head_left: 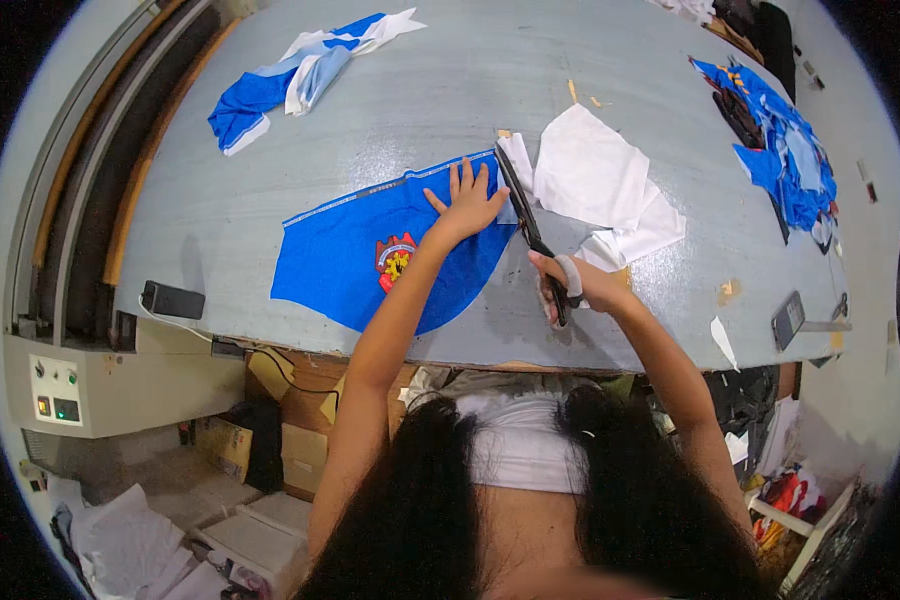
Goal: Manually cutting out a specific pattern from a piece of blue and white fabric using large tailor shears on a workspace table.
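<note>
A blue fabric piece (335, 255) with a red and yellow emblem and a pale printed strip along its far edge lies flat on the grey table (410, 100). My left hand (466, 204) rests on it with fingers spread, near its right end. Closed around the handles of large black scissors (526, 220) is my right hand (592, 285). The long blades point away from me along the fabric's right edge. Just right of the blades lie white fabric pieces (592, 165), partly overlapping. How far the blades are apart is hard to make out.
Blue and white cloth pieces (260, 95) lie at the far left. A blue garment heap (785, 150) sits at the far right. A black box with a cable (174, 300) and a phone-like device (788, 320) are near the front edge. A machine with a control panel (56, 390) stands left.
</note>
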The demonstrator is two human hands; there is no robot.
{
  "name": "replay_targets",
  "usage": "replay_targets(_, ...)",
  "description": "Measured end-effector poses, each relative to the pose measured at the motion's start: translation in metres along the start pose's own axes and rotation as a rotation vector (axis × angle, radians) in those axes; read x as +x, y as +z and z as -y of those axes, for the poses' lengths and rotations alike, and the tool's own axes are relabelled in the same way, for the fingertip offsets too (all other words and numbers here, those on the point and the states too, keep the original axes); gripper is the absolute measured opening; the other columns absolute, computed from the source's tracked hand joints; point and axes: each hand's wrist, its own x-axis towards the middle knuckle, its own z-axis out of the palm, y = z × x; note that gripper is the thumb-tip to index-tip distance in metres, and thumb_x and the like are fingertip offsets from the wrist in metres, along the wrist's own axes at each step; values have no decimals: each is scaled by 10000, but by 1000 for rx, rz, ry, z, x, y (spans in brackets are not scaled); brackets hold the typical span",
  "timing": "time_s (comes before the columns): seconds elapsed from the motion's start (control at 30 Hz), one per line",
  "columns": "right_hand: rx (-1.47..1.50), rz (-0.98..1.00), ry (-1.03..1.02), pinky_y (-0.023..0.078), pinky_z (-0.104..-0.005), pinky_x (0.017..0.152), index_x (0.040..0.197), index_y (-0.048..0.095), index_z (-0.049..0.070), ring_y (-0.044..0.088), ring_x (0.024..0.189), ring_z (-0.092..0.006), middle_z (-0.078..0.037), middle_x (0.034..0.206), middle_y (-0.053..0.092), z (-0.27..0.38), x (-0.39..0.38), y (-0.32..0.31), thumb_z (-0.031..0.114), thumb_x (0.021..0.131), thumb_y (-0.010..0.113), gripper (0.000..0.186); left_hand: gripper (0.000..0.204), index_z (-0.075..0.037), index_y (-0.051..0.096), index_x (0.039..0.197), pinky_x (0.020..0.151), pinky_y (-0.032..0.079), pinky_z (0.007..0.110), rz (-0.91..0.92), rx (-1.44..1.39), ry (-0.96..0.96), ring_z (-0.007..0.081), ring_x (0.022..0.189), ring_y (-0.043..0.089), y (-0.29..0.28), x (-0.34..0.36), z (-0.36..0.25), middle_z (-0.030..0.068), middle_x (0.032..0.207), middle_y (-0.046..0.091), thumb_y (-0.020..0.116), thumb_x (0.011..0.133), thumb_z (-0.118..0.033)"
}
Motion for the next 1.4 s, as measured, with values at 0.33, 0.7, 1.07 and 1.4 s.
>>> replay_targets(0.33, -137, -19, 42, 416, -274, 378, 572, 484, 61, 564, 419, -171, -78, 469, 522, 13, 17, -8, 591, 842, 410, 599, 841, -17, 137, 1386, 946, -89, 664, -56, -7, -36, 284, 1355, -51, 3, 1, 0, 111, 1475, 6, 356, 828, -606)
replay_targets(0.7, -202, -91, -59, 427, -289, 395, 612, 497, 56, 564, 418, -181, -82, 499, 540, -2, 28, -4, 601, 834, 416, 594, 870, -30, 129, 1390, 927, -96, 679, -58, -2, -121, 302, 1351, -68, 2, -2, -1, 110, 1475, -5, 353, 809, -638)
replay_targets(1.07, -158, -61, 133, 362, -250, 380, 543, 463, 94, 520, 403, -140, -60, 472, 515, 22, 18, 3, 678, 790, 401, 637, 866, 24, 129, 1375, 901, -129, 683, -41, -47, -99, 330, 1339, -121, -1, -5, -5, 145, 1469, -24, 394, 814, -582)
replay_targets(1.4, -315, -192, 78, 431, -304, 399, 675, 472, 43, 534, 436, -158, -34, 527, 460, 20, 25, 8, 634, 791, 459, 603, 865, 24, 127, 1375, 899, -144, 676, -49, -65, -94, 337, 1337, -126, -2, -6, -4, 148, 1468, -24, 395, 814, -579)
